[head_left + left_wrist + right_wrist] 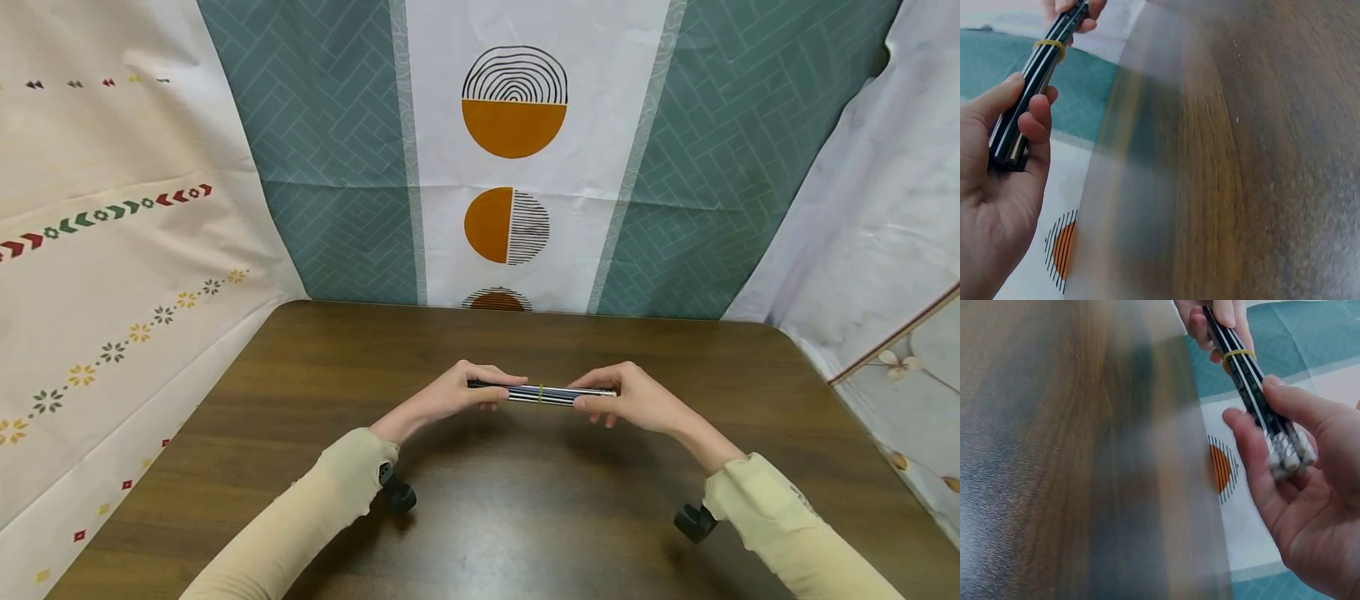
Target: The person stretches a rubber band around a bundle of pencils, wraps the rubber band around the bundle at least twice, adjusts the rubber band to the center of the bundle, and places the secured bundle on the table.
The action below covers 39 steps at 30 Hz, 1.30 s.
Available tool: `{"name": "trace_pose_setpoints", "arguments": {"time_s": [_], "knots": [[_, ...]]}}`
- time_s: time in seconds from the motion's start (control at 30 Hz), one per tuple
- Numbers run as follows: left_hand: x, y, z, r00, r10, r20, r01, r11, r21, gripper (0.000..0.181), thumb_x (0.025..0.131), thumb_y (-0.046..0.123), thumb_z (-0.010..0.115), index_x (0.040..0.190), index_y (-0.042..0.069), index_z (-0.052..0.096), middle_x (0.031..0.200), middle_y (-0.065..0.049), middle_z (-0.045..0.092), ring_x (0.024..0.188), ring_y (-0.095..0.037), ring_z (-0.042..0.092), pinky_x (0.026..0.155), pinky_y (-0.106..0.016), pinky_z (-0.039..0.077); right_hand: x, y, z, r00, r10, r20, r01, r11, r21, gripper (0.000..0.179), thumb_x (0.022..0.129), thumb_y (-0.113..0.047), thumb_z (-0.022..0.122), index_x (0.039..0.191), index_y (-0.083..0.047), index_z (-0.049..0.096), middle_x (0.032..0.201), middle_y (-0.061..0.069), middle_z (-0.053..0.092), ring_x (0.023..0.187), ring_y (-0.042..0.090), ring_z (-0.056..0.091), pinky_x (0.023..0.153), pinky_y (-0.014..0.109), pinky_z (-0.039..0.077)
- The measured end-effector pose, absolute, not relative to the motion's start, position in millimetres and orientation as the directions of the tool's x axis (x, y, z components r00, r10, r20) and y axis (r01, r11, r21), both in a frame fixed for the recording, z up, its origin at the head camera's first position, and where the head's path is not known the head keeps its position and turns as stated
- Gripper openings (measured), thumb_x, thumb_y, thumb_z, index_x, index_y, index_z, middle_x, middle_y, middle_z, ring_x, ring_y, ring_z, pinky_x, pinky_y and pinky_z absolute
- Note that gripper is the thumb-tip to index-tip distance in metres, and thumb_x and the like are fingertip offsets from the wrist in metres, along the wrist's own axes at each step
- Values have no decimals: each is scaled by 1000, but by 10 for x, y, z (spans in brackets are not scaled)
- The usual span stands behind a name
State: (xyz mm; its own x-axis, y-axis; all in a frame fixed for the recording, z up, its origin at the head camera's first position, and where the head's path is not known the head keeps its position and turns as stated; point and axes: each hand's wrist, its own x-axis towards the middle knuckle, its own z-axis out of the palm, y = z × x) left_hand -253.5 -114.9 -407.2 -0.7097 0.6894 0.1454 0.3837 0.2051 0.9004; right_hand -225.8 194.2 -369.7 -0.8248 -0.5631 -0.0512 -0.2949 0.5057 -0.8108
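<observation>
A bundle of dark pencils with white stripes (558,396) is held level above the table, bound round its middle by a yellow rubber band (540,394). My left hand (467,390) grips the left end between thumb and fingers. At the other end, my right hand (632,398) pinches the bundle with its thumb on the near side. In the right wrist view, silver ferrules and white erasers (1290,461) show at the end near the right palm. The left wrist view shows the opposite pencil ends (1007,156) close to the left palm.
Below the hands spreads a brown wooden table (480,517). A patterned teal and white cloth (337,167) hangs behind its far edge, with pale cloths at the left (112,250) and right (862,208). Each sleeve carries a small dark wrist camera (401,497).
</observation>
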Motion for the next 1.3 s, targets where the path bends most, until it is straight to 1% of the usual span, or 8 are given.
{"name": "trace_pose_setpoints", "arguments": {"time_s": [0.23, 0.43, 0.6, 0.73, 0.9, 1.03, 1.13, 1.3], "knots": [[-2550, -1158, -4103, -701, 689, 183, 449, 228, 864, 37, 94, 15, 67, 131, 14, 65, 120, -9, 70, 91, -19, 64, 78, -25, 52, -2264, 1982, -3764, -806, -587, -81, -249, 459, -853, 31, 97, -28, 63, 116, -3, 69, 95, 26, 72, 62, 12, 64, 61, 39, 57], [-2573, -1155, -4098, -756, 631, 175, 449, 304, 840, 36, 92, 21, 71, 128, 21, 68, 123, -3, 70, 105, -12, 64, 87, -26, 52, -2312, 2041, -3847, -818, -574, -44, -283, 466, -838, 36, 100, -28, 59, 124, -2, 66, 92, 22, 71, 62, 11, 61, 61, 37, 56], [-2630, -1206, -4104, -816, 560, 146, 400, 365, 841, 32, 91, 23, 71, 123, 23, 71, 117, 0, 72, 92, -11, 62, 80, -27, 48, -2350, 2129, -3920, -842, -539, 5, -317, 488, -813, 39, 99, -28, 61, 132, -9, 63, 83, 15, 68, 69, 20, 63, 68, 36, 56], [-2685, -1231, -4128, -836, 539, 107, 369, 407, 836, 29, 92, 23, 71, 120, 21, 73, 112, -3, 75, 85, -11, 67, 80, -26, 50, -2397, 2176, -3972, -841, -540, 30, -336, 479, -811, 39, 97, -25, 65, 132, -9, 63, 94, 18, 72, 80, 29, 68, 74, 38, 59], [-2778, -1212, -4158, -837, 536, 109, 408, 479, 777, 25, 92, 24, 71, 117, 20, 75, 114, -2, 75, 96, -12, 70, 87, -30, 53, -2484, 2182, -4052, -872, -485, 64, -373, 574, -729, 34, 92, -32, 70, 123, -17, 70, 104, 7, 75, 79, 16, 68, 71, 29, 56], [-2873, -1182, -4193, -830, 542, 133, 450, 508, 734, 25, 92, 22, 71, 116, 20, 75, 116, -1, 74, 103, -12, 69, 92, -32, 53, -2537, 2179, -4109, -893, -439, 97, -384, 634, -672, 31, 89, -31, 74, 117, -20, 73, 113, 2, 74, 91, 10, 67, 76, 26, 53], [-2939, -1156, -4231, -829, 541, 143, 462, 516, 721, 24, 90, 21, 72, 114, 18, 75, 113, -2, 75, 95, -12, 68, 86, -30, 52, -2563, 2176, -4148, -904, -411, 116, -381, 653, -654, 29, 86, -25, 77, 114, -19, 74, 111, 3, 74, 95, 13, 68, 79, 26, 53], [-3019, -1108, -4308, -837, 529, 136, 459, 545, 702, 23, 89, 19, 74, 112, 18, 76, 109, -2, 75, 89, -10, 66, 81, -26, 49, -2606, 2170, -4215, -913, -382, 142, -382, 679, -627, 27, 85, -21, 78, 111, -15, 74, 108, 6, 73, 88, 15, 65, 75, 26, 52]]}}
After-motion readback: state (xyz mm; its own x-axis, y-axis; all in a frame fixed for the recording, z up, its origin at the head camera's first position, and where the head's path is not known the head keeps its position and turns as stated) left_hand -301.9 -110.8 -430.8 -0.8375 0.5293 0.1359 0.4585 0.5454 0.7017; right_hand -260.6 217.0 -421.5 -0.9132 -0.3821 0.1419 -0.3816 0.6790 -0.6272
